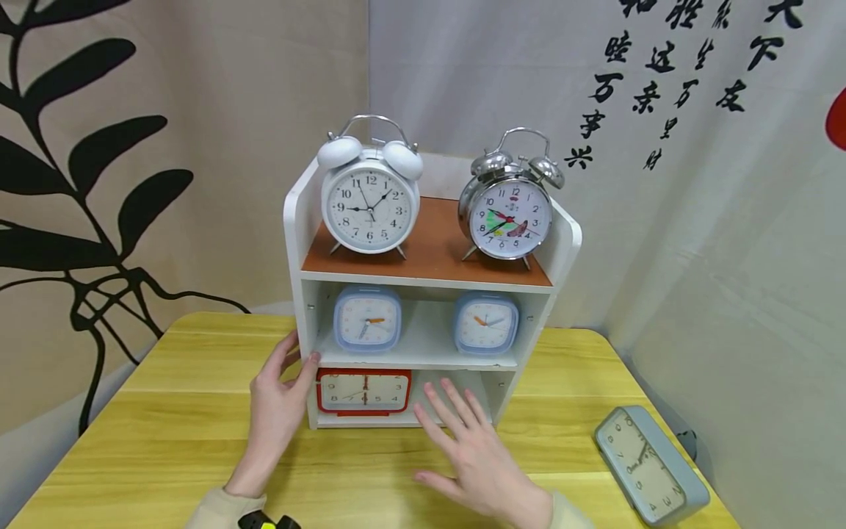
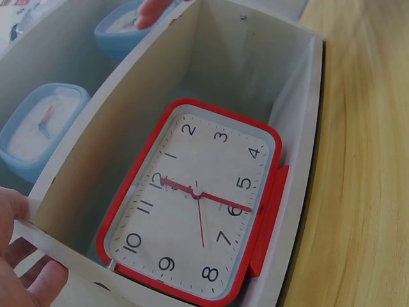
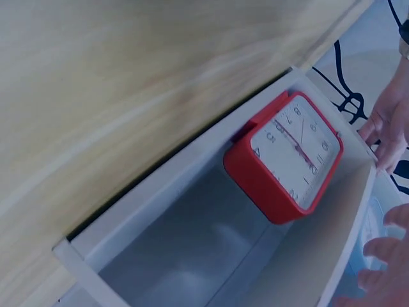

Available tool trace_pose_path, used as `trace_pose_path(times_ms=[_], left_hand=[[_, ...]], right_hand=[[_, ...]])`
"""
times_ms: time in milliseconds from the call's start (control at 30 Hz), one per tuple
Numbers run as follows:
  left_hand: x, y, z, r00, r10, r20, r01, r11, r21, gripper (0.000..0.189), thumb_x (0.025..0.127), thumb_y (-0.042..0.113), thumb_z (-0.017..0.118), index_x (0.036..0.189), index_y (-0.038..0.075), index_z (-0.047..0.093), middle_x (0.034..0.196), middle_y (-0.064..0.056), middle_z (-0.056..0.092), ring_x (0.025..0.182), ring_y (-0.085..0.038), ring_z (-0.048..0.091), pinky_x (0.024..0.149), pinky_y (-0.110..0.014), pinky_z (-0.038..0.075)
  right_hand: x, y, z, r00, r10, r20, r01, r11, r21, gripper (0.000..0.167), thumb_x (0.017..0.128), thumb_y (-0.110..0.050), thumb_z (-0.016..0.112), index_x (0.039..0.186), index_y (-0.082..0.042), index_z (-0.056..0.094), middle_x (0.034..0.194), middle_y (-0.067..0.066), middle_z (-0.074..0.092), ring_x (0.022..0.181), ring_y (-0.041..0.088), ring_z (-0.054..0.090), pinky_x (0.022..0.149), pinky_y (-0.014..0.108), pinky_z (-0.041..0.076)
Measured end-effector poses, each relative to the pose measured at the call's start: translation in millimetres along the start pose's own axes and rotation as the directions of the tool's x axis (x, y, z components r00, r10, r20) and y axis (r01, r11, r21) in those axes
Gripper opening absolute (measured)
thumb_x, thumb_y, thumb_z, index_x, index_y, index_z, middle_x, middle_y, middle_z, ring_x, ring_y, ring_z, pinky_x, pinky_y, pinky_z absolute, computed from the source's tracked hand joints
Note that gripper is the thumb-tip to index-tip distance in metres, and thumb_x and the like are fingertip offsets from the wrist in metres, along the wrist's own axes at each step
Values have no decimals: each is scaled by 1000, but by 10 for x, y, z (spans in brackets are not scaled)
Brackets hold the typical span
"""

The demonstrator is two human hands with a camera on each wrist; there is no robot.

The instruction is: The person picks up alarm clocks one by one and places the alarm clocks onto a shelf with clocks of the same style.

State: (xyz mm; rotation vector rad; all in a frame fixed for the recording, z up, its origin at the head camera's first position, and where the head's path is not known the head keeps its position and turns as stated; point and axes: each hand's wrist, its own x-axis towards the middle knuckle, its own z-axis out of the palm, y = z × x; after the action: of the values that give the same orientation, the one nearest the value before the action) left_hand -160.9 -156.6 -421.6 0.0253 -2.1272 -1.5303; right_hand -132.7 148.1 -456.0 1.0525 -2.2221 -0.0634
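Observation:
A small white shelf [image 1: 429, 365] stands on the table. My left hand [image 1: 280, 400] grips its left side panel, thumb at the front edge and fingers along the outside. In the bottom compartment, at the left, sits a red rectangular alarm clock [image 1: 364, 391], tilted back a little in the left wrist view. My right hand [image 1: 472, 459] is held with fingers spread before the right half of that compartment, holding nothing. Two light blue alarm clocks, one left [image 1: 367, 319] and one right [image 1: 486, 323], stand on the middle level. A white twin-bell clock [image 1: 371, 198] and a silver twin-bell clock [image 1: 509, 209] occupy the brown top.
At the table's right edge a grey-blue rectangular clock [image 1: 651, 466] lies angled with its face up. The wooden table [image 1: 198, 411] spreads around the shelf. Behind hangs a curtain [image 1: 694, 242] with black characters, and a dark leaf print is on the left.

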Motion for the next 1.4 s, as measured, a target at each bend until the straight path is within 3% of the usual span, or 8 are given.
trace_pose_path(times_ms=[200,433,667,800,1100,1233,1400], left_hand=[[-8,-5,3,1000,0,5,0,1000,-7,49,105,11,63,152,5,53,153,-20,59,128,-36,65,86,-26,66],[-2,-2,6,1000,-1,3,1,1000,-30,49,105,11,63,152,5,53,154,-20,58,128,-35,63,81,-3,55],[-2,-14,6,1000,9,4,-9,1000,-17,48,105,12,63,152,7,54,152,-19,60,127,-34,65,86,-23,65],[0,-19,12,1000,12,4,-12,1000,-17,48,105,12,63,152,7,54,152,-19,60,127,-34,65,87,-28,66],[3,-7,14,1000,-5,-6,5,1000,-26,49,105,13,63,152,8,54,152,-19,60,124,-26,63,80,-2,56],[0,-10,15,1000,-10,-4,10,1000,-25,49,105,13,63,152,7,54,153,-18,60,124,-24,63,80,-1,54],[-2,-11,11,1000,-6,-4,6,1000,-17,48,105,12,63,152,6,53,154,-19,59,128,-33,63,81,-2,56]], right_hand=[[-98,78,-98,999,-4,-48,5,1000,24,81,107,-70,29,158,-9,46,167,20,42,168,32,9,141,41,-4],[-209,201,-216,996,55,-74,-50,996,67,81,108,-68,30,157,-6,47,171,19,34,168,30,8,140,39,-6],[-356,296,-263,991,102,-87,-96,993,67,81,108,-67,31,158,-6,45,171,20,35,168,28,7,140,38,-5],[-442,353,-313,987,135,-90,-130,990,60,81,108,-67,31,156,-4,48,172,19,32,169,28,6,140,37,-4],[-577,523,-499,966,238,-98,-231,970,79,84,106,-69,34,157,-3,46,172,17,34,169,24,6,140,31,-4],[-641,598,-550,951,288,-116,-281,957,73,84,106,-69,34,158,-4,46,172,17,34,168,23,8,138,27,-4],[-758,714,-542,928,345,-140,-340,938,64,85,105,-71,35,158,-5,45,172,18,35,168,24,10,136,27,-5]])
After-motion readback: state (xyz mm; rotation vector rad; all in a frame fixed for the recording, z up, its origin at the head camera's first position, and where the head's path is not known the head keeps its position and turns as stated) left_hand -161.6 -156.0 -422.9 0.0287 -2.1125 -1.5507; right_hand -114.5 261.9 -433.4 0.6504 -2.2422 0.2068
